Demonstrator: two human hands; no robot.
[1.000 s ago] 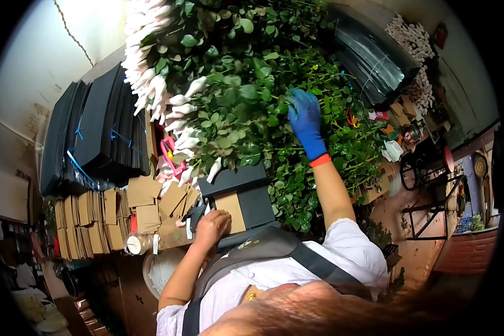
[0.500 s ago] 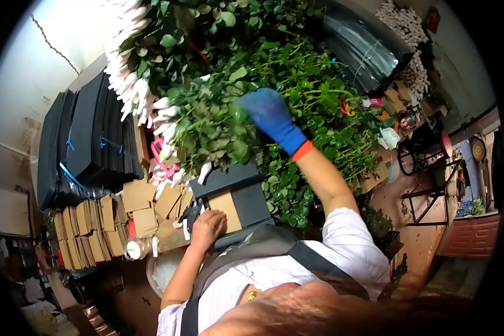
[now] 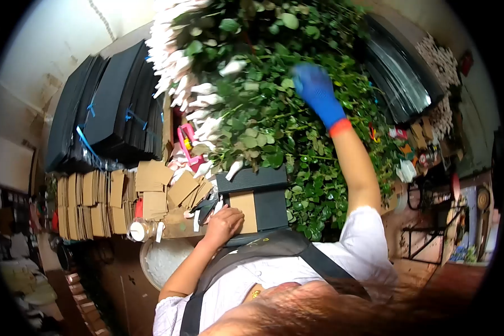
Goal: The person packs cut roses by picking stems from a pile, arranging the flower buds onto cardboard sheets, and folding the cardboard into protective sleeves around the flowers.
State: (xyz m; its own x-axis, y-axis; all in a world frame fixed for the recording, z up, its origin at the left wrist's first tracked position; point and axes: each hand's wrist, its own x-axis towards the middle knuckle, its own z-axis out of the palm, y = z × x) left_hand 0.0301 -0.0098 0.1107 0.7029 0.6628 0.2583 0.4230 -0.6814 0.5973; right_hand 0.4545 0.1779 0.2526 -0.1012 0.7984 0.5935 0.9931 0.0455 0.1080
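Note:
My bare left hand (image 3: 225, 225) lies on a brown cardboard piece (image 3: 243, 209), fingers stretched over its left side. The cardboard rests on black corrugated sheeting (image 3: 271, 208) in front of my body. My right hand (image 3: 312, 84), in a blue glove with a red cuff, is over the heaped leafy stems (image 3: 263, 131). Its fingers look closed but are blurred, so what they hold is hidden. To its left, a blurred white-sleeved flower head (image 3: 233, 67) shows above the leaves. More white-sleeved flower heads (image 3: 207, 101) line the heap's left edge.
Black sheets (image 3: 115, 101) tied with blue string stand at the left. Below them are stacked cardboard pieces (image 3: 98, 201), a clear jar (image 3: 139, 231) and a pink-handled item (image 3: 186, 140). A white bucket (image 3: 165, 263) stands lower left. Black wrapped sheets (image 3: 403, 73) lie at the right.
The view has turned, so the scene sits further right and partly lower. My gloved hand remains over the leaves. A white flower head now shows larger and blurred left of it. My left hand stays on the cardboard.

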